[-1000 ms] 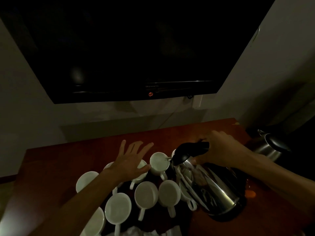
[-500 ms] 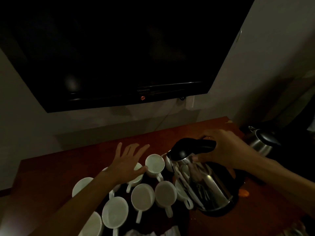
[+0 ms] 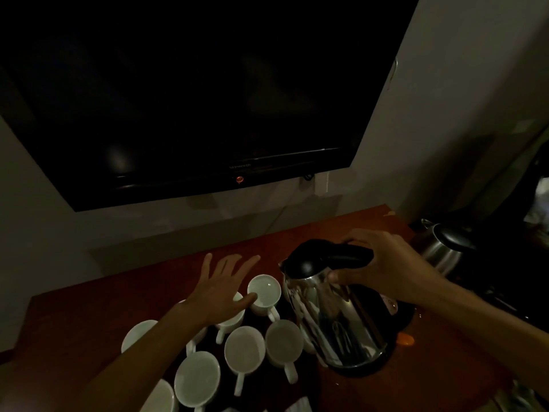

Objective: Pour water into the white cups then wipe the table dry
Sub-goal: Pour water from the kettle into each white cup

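Note:
Several white cups (image 3: 244,350) stand clustered on a dark tray on the reddish-brown table (image 3: 89,316). The farthest cup (image 3: 264,292) sits just left of a steel kettle (image 3: 335,319) with a black lid and handle. My right hand (image 3: 377,263) grips the kettle's black handle; the kettle stands nearly upright on its black base. My left hand (image 3: 222,288) hovers flat over the cups with its fingers spread, and its thumb touches the rim of the farthest cup. The room is dim, so water in the cups is hard to make out.
A second steel kettle (image 3: 445,248) stands at the table's far right. A black wall-mounted television (image 3: 190,93) hangs above the table. White cloth or paper (image 3: 300,405) lies at the near edge. An orange light (image 3: 405,340) glows at the kettle's base.
The kettle has swung back from a leftward pouring tilt toward upright and settled on its base. My left hand stays spread above the cups. The camera has shifted.

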A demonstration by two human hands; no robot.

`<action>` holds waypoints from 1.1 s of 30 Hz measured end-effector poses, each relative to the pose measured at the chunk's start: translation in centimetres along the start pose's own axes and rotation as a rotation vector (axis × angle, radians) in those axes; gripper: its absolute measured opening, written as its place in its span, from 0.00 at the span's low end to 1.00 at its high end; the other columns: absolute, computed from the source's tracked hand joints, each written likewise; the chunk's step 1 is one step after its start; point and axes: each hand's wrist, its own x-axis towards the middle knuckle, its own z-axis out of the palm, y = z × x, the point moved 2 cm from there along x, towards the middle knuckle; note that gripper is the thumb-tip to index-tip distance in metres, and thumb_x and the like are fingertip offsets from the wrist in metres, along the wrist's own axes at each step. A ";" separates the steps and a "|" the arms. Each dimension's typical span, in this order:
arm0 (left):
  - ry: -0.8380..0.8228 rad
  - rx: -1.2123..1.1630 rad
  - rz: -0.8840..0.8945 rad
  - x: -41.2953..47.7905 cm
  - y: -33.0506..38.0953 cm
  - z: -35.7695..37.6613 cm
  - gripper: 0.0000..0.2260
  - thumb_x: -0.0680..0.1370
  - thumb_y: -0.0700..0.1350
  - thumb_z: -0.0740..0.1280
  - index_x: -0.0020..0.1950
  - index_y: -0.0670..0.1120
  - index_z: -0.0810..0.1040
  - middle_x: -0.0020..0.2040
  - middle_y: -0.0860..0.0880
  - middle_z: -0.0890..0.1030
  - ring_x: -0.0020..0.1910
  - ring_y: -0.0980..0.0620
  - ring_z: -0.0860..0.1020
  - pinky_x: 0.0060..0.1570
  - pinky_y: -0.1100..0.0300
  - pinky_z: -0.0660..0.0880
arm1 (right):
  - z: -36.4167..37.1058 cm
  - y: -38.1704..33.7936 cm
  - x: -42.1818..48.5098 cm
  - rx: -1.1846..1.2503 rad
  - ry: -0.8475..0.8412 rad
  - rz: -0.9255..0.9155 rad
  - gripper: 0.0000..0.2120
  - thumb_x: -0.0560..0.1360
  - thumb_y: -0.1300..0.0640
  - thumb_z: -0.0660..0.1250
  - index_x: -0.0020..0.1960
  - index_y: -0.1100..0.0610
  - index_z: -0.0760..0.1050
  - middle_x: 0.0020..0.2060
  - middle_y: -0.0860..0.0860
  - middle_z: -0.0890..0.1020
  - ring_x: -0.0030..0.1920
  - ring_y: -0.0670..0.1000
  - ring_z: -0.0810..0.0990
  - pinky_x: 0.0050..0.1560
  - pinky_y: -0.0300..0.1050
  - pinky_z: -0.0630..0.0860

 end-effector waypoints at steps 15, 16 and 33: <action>0.062 0.029 0.053 -1.1 1.9 -0.3 0.36 0.79 0.69 0.54 0.79 0.63 0.36 0.80 0.48 0.53 0.80 0.51 0.48 0.74 0.37 0.34 | -0.5 0.5 -5.0 0.028 0.067 0.009 0.21 0.56 0.33 0.72 0.46 0.32 0.70 0.38 0.33 0.80 0.42 0.28 0.78 0.34 0.21 0.70; 0.065 0.029 0.056 -1.3 2.1 -0.3 0.36 0.79 0.69 0.54 0.79 0.63 0.36 0.80 0.48 0.53 0.80 0.51 0.48 0.74 0.37 0.34 | -0.6 0.5 -5.5 0.024 0.076 0.007 0.21 0.56 0.33 0.72 0.46 0.32 0.70 0.38 0.34 0.80 0.42 0.29 0.79 0.34 0.21 0.70; 0.048 0.099 0.183 -5.2 4.8 0.9 0.36 0.80 0.66 0.56 0.80 0.60 0.38 0.80 0.47 0.53 0.80 0.48 0.50 0.74 0.35 0.37 | 2.6 1.0 -12.0 0.002 0.057 0.147 0.21 0.67 0.51 0.80 0.56 0.46 0.75 0.40 0.39 0.79 0.35 0.27 0.77 0.30 0.22 0.69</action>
